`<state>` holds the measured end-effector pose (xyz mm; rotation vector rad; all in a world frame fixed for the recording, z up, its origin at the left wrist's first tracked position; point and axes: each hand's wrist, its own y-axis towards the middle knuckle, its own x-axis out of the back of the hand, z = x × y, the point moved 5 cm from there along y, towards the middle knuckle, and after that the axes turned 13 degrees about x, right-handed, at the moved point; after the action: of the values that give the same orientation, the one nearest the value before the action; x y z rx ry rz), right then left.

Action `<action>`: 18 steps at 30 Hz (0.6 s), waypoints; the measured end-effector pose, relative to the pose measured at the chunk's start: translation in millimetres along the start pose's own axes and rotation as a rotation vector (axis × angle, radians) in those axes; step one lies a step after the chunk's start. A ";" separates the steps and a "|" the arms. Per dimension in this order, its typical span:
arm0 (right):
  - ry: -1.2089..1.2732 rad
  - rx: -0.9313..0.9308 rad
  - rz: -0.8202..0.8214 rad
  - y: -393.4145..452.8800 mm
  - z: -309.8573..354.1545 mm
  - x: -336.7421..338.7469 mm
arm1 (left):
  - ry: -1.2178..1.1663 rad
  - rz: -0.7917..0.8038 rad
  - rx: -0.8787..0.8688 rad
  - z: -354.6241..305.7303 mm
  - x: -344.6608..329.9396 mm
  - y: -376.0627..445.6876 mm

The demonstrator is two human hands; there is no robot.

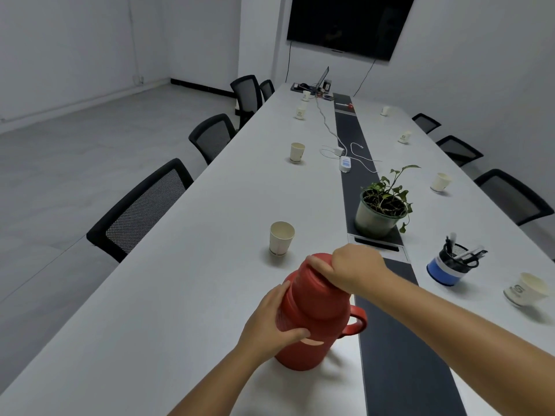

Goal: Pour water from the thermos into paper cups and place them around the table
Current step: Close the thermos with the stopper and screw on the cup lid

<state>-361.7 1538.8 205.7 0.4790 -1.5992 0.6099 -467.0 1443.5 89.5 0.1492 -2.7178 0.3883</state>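
Left hand (pixel 271 321) grips thermos (pixel 312 319) body, right hand (pixel 350 270) wraps cap (pixel 312 267). Thermos upright on surface (pixel 195 265), cups (pixel 281 238) spread both sides. Likely cap step; next: twist, keep body steady.

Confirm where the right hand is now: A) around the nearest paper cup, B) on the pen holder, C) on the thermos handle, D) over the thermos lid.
D: the right hand is curled over the lid of the red thermos, while the left hand grips its body.
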 end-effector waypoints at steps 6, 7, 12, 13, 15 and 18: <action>0.322 0.422 0.332 -14.2 -1.3 4.2 | -0.011 -0.002 0.013 0.4 0.7 -0.6; 0.313 0.408 0.339 -14.6 -1.7 2.9 | -0.014 -0.004 0.019 0.5 1.0 -0.9; -0.074 0.167 0.195 -4.8 6.7 4.2 | -0.011 0.008 0.018 -2.2 1.6 -1.6; -0.111 0.160 0.196 -3.1 6.6 6.1 | -0.009 0.011 0.017 -2.6 1.5 -1.7; -0.040 0.208 0.298 -2.2 2.8 6.0 | -0.022 0.014 0.021 -2.2 1.8 -2.7; 0.077 0.447 0.463 -7.9 5.2 6.0 | -0.019 0.027 0.020 -2.5 2.8 -2.8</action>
<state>-361.5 1529.7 212.2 0.4025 -1.5057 1.3369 -468.1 1441.4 93.5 0.1219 -2.7376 0.4247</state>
